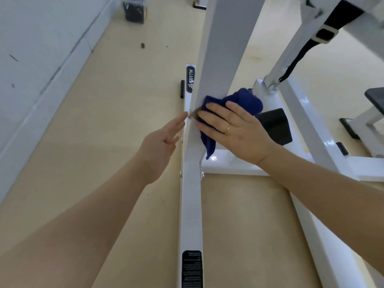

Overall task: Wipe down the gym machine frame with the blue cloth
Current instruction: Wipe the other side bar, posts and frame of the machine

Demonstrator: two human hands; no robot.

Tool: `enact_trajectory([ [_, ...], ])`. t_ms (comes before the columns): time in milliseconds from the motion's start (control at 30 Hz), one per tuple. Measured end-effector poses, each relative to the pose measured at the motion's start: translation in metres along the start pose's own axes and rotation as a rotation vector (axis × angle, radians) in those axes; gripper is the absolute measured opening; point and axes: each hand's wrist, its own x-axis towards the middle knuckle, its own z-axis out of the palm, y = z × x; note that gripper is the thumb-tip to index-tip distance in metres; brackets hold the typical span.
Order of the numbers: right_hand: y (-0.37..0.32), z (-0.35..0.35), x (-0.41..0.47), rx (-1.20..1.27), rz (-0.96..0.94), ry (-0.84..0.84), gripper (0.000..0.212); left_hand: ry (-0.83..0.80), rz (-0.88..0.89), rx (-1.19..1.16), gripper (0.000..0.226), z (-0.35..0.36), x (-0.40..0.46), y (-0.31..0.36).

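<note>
A white gym machine frame [192, 196] runs along the floor, and a broad upright post [222, 48] rises from it at the centre. The dark blue cloth [246, 102] is bunched against the lower part of that post. My right hand [234, 129] lies flat on the cloth with straight fingers and presses it to the post; a ring shows on one finger. My left hand [164, 140] reaches in from the left with fingers extended, its fingertips at the post's left edge and holding nothing.
A white wall [41, 69] with a baseboard runs along the left. A dark box [135, 11] sits on the beige floor far back. Black pads [274, 125] and a black strap [299, 59] hang on the frame to the right. More white frame bars cross at right.
</note>
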Motion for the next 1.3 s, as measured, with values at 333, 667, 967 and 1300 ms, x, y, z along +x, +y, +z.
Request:
enact_trajectory([
  [333,-0.082,0.03,-0.007,0.154,-0.212,-0.375,0.06,-0.096,0.005,0.107,0.072,-0.007,0.01,-0.022],
  [667,-0.124,0.042,-0.019,0.501,-0.001,-0.447,0.056,-0.022,0.088,0.305,0.07,-0.011,0.006,-0.021],
  [967,-0.124,0.037,-0.04,0.779,0.052,-0.378,0.032,0.22,-0.472,0.214,0.06,0.008,-0.032,-0.104],
  [1300,-0.14,0.007,-0.072,1.04,0.33,-0.643,0.104,0.156,-0.403,0.46,0.033,0.021,-0.033,-0.132],
])
